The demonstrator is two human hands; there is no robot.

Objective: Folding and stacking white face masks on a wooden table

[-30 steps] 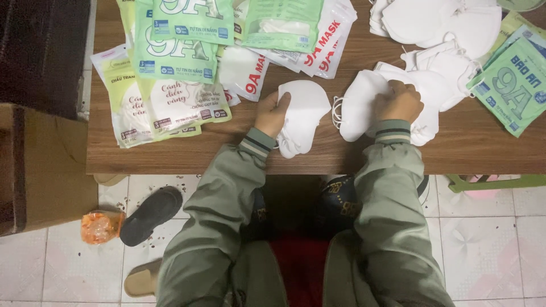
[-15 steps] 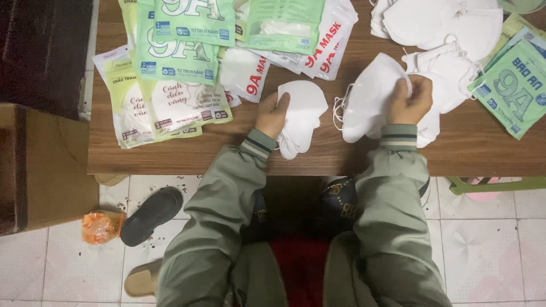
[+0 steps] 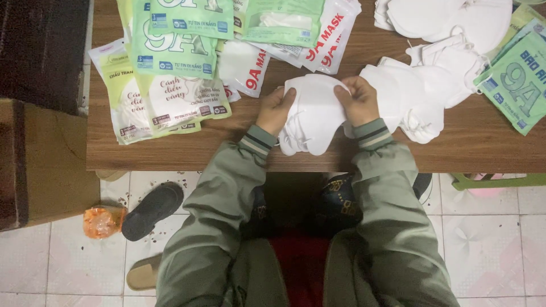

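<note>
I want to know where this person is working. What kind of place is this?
Probably a small home workshop where face masks get packed. Both hands, left hand and right hand, hold a stack of white masks over a wooden table covered with green mask packets. A slipper lies on the tiled floor.

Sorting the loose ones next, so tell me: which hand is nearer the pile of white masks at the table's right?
Right. The right hand sits just beside the pile of white masks; the left hand is farther off, across the held mask stack.
</note>
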